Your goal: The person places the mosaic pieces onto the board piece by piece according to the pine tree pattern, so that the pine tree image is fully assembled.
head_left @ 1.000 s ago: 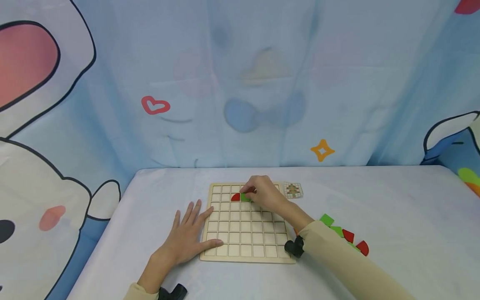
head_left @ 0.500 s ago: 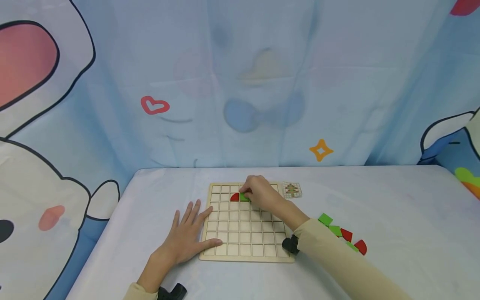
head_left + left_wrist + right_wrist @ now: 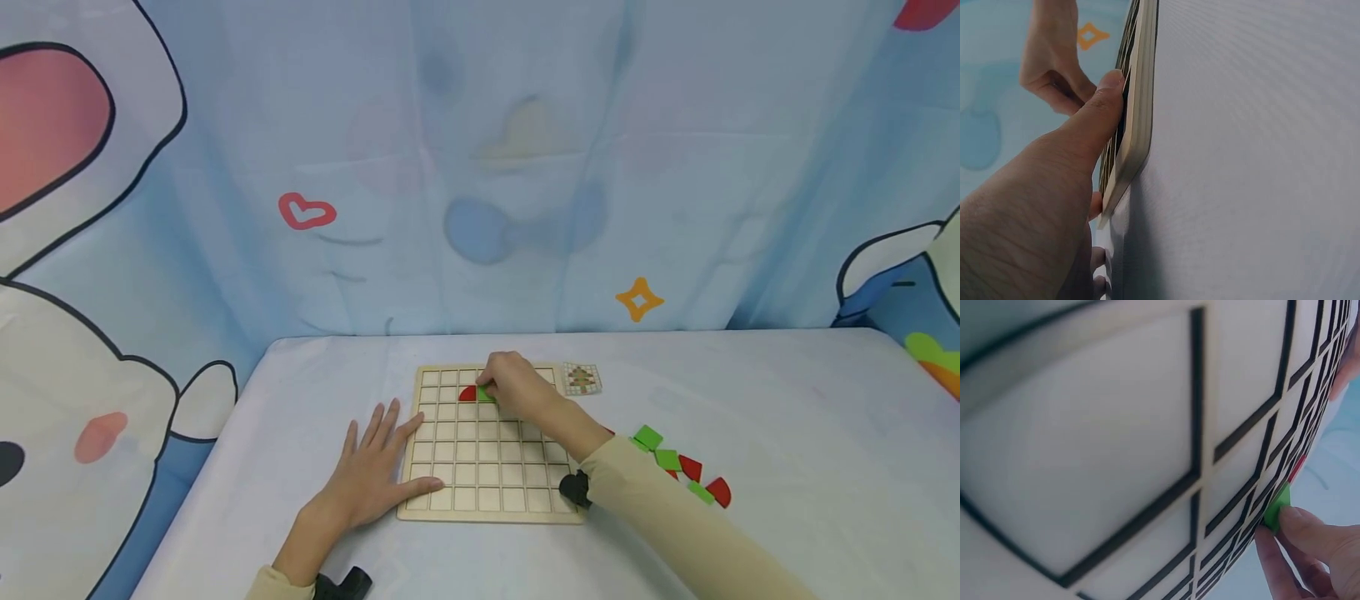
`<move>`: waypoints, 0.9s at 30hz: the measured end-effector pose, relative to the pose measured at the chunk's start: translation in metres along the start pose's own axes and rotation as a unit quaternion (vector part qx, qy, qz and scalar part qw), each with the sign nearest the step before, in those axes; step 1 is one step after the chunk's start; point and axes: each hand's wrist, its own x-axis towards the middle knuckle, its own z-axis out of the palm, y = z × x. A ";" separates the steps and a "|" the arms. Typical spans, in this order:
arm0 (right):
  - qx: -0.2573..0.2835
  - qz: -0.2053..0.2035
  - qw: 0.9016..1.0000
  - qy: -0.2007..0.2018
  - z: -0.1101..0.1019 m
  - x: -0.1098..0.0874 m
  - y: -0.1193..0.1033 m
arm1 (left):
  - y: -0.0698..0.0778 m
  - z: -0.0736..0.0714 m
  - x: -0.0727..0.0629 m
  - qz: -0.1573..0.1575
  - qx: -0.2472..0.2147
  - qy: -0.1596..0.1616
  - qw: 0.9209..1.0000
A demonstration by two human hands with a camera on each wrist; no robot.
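A pale wooden grid board [image 3: 480, 477] lies on the white-covered table. In one of its upper cells sits a red rounded piece [image 3: 468, 393]. Right beside it, my right hand [image 3: 521, 390] pinches a green tile [image 3: 1277, 509] between thumb and fingers, low at the grid, as the right wrist view shows. My left hand [image 3: 377, 468] rests at the board's left side with its fingers spread and straight. Its thumb [image 3: 1100, 103] lies over the board's edge, and the other fingertips reach the table and the board's side.
A small card with a printed grid pattern [image 3: 582, 378] lies by the board's upper right corner. Several loose green tiles [image 3: 667, 460] and red pieces [image 3: 719, 492] are scattered right of the board, partly behind the right sleeve [image 3: 660, 508]. A printed curtain [image 3: 525, 208] hangs behind the table.
The right forearm has shifted slightly left, uncovering more of the loose pieces. The right fingers stay at the same green tile, and the left hand has kept its place.
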 end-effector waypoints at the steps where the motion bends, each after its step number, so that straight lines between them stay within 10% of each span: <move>1: -0.003 0.003 1.000 -0.002 0.000 0.000 -0.001 | 0.000 0.000 0.000 -0.002 0.001 -0.003 1.000; 27: -0.043 -0.013 0.999 -0.009 0.004 -0.003 -0.002 | 0.009 -0.010 -0.001 -0.019 0.015 -0.043 0.999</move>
